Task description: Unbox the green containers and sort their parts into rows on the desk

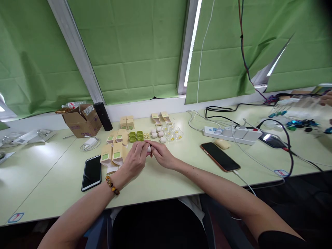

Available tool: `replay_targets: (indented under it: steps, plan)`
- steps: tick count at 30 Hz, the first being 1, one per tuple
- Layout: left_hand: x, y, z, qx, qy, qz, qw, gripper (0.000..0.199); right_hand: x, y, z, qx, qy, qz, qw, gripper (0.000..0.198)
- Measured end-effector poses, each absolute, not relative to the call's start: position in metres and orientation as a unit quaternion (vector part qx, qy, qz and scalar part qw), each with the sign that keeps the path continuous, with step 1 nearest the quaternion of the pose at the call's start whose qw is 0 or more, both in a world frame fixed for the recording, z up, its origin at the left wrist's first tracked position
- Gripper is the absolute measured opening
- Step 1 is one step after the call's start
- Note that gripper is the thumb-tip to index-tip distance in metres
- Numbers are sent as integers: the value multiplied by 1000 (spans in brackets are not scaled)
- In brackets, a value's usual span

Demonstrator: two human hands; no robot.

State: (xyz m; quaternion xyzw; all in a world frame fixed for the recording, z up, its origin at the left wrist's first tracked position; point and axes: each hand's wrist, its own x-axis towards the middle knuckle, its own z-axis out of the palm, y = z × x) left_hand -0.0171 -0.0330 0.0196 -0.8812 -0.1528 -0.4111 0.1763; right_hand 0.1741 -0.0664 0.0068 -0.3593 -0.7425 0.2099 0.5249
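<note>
My left hand point(136, 156) and my right hand point(163, 155) meet over the front of the table, fingers closed around a small white rounded piece point(148, 149). Most of that piece is hidden by my fingers. Just beyond them lie several similar pale rounded pieces point(154, 135). Small green square containers point(132, 137) and tiny yellowish bits point(146, 136) sit to their left. Clear plastic cups point(178, 134) with yellow inside are grouped on the right. Beside my left hand stand open kraft-paper boxes point(117, 152) with green labels.
A white phone point(91, 173) lies left of my left forearm, near a coiled white cable point(90, 143). A cardboard box point(82, 121) and black cylinder point(102, 116) stand behind. On the right are a dark phone point(220, 156) and a power strip point(231, 134) with trailing cords.
</note>
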Motion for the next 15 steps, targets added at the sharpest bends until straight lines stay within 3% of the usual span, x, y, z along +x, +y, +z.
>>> replay_targets:
  steps: [6,9,15]
  plan:
    - [-21,-29,20,-865,-162,-461,115,39,179,-74,20,-335,-740,255,524,43]
    - [-23,-28,20,-862,-166,-475,55,37,181,-76,24,-330,-752,221,526,48]
    - [-22,-33,21,-846,-197,-493,-45,30,179,-75,24,-359,-749,178,528,38]
